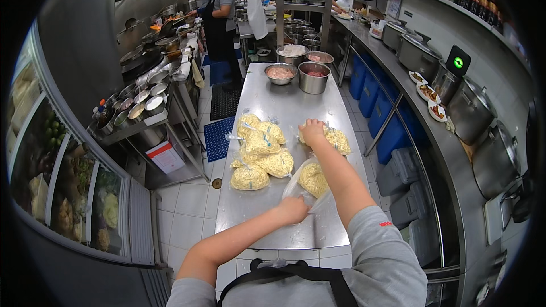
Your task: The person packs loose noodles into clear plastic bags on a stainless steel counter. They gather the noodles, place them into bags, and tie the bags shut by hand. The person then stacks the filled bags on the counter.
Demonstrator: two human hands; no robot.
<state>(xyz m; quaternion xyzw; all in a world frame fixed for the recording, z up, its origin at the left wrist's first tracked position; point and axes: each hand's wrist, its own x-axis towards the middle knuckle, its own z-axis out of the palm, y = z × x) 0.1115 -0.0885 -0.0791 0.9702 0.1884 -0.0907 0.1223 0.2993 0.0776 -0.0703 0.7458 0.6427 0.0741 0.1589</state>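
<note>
My left hand grips the edge of a clear plastic bag near the front of the steel table. Inside or under that bag's film lies a bundle of yellow noodles. My right hand reaches farther forward, its fingers over a bag of noodles that it mostly covers; whether it grips that bag I cannot tell. Touching it on the right is another bagged portion of noodles. On the left, several knotted noodle bags are heaped on the table.
A bowl of pale raw meat and a steel pot of red meat stand at the far table end. Lidded pots line the right counter. A person in a black apron stands by the stoves at the left. A glass-door fridge is near left.
</note>
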